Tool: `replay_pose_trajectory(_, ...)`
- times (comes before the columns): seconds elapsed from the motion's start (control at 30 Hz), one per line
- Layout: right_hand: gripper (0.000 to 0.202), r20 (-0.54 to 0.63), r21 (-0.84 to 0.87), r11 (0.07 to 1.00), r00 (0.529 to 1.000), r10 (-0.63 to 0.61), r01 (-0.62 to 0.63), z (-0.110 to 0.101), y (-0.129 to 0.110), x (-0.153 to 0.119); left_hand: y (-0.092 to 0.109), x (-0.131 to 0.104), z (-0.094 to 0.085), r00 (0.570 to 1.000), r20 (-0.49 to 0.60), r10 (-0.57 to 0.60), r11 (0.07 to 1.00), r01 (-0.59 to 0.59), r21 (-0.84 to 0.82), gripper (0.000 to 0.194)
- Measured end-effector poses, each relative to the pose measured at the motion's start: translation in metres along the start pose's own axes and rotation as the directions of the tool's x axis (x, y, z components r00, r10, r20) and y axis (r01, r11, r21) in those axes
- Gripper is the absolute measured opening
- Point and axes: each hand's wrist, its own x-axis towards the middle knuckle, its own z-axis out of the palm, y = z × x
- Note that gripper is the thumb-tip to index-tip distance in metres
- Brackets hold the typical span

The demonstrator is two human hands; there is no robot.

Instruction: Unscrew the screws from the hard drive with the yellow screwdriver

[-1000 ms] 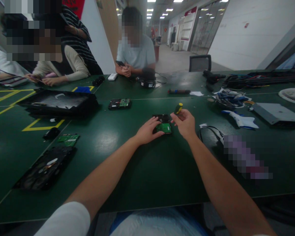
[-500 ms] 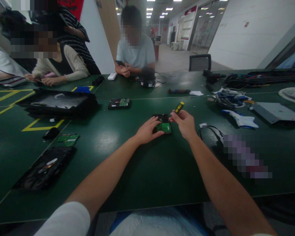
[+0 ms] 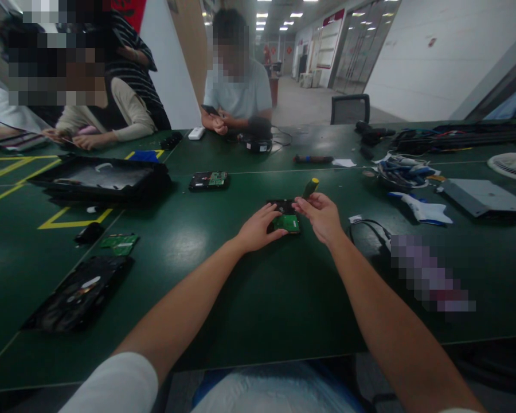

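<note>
Working at a green table (image 3: 223,304). Seeing nearest, toward eight o'clock from the hard drive (image 3: 288,222), a dark casing (image 3: 79,295), then a green circuit board (image 3: 120,245) at nine. Clasping the hard drive, flat near the table's middle, from its nine o'clock side with the left hand (image 3: 258,229). Pinching a yellow-topped screwdriver (image 3: 311,187) in the right hand (image 3: 324,215) at the drive's two o'clock edge, with the tip hidden. Facing, farther off, a second drive (image 3: 208,180) at ten o'clock, then a person (image 3: 243,94) with a phone (image 3: 209,109) at eleven.
</note>
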Motion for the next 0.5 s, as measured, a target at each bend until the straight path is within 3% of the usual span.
replay_pose_trajectory(0.3,0.044,0.056,0.025,1.0,0.998,-0.005,0.004,-0.0001,0.0002,0.0001,0.0003,0.0007,-0.0005,1.0,0.01,-0.011,1.0,0.011,-0.001,0.068)
replay_pose_trajectory(0.5,0.041,0.026,0.037,0.999,1.0,-0.007,0.006,-0.0001,0.003,-0.0003,0.0005,0.0006,-0.0001,1.0,0.002,0.005,1.0,-0.005,0.003,0.068)
